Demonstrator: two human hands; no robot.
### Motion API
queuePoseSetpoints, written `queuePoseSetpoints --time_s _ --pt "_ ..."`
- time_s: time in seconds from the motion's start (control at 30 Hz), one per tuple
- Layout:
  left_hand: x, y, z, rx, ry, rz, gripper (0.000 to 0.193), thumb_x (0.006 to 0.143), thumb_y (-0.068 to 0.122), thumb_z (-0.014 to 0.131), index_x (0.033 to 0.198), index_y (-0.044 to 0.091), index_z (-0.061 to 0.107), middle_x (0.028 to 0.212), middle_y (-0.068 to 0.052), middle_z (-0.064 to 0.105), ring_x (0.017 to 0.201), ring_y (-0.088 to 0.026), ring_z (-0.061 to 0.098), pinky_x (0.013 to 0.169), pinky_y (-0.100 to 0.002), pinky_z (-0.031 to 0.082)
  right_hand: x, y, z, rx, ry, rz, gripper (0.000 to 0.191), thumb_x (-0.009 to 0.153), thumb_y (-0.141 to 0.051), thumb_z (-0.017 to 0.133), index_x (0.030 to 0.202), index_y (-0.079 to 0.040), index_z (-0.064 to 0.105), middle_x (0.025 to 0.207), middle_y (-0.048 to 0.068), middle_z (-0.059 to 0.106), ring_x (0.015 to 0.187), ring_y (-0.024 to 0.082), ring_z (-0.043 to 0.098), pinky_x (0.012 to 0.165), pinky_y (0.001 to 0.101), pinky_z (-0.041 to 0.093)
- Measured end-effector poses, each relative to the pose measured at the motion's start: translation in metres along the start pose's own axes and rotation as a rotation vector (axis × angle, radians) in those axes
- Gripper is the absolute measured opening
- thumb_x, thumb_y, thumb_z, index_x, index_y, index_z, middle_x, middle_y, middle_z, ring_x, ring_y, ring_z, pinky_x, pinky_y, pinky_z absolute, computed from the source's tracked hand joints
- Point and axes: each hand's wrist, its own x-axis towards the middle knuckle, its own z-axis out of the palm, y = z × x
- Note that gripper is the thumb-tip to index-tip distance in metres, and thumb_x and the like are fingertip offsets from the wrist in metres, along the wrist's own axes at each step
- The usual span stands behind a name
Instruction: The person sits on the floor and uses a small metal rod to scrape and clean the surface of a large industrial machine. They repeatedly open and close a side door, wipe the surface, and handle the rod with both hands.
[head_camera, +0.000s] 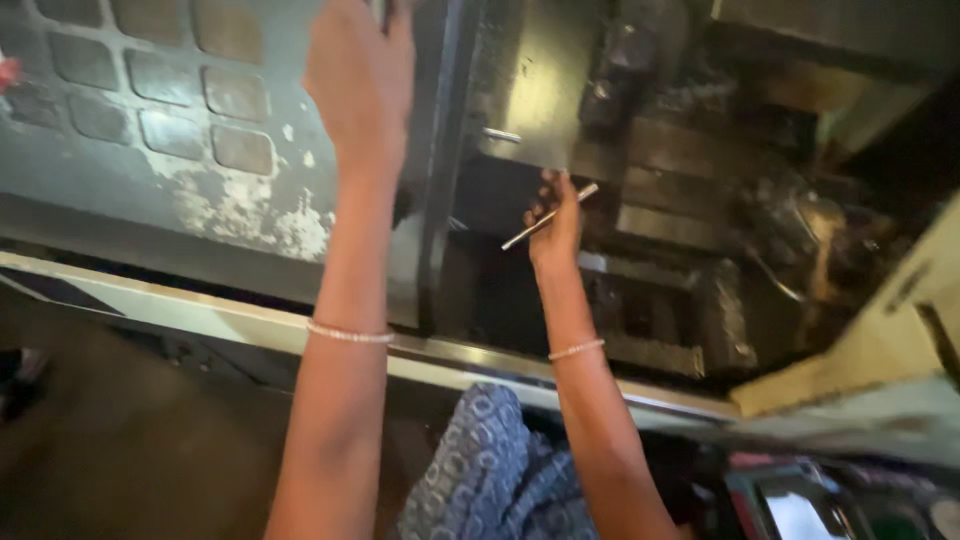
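Metal rod (549, 217): one, thin and silvery, grasped in the right hand (556, 228) at centre, already inside the open machine bay (680, 200), touching no fixture; seating appears outstanding. Machine door (180, 130): one, far left, grey with recessed panels, slid aside. Left hand (362, 75): fingers spread flat at the door edge, clasping nothing. Bracelets: two, one per wrist

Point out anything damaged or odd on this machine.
The door beside the left hand has worn, flaking paint in white patches near its lower edge. The right hand holds a thin rod. Nothing looks spilled.
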Motion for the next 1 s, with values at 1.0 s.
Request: queuePoseSetpoints --time_s 1.0 --pt "0.008 0.013 -0.019 0.038 -0.155 -0.09 0.04 0.102 0.035 0.065 0.12 0.004 0.047 0.093 -0.021 0.075 0.083 -0.046 0.072 0.069 -0.052 0.057 0.126 0.041 0.059 0.153 0.087 -0.007 0.079 0.092 -0.072 0.054 0.124 0.001 0.052 0.096 0.019 0.061 0.071 0.028 0.064 0.059 0.0419 0.054"
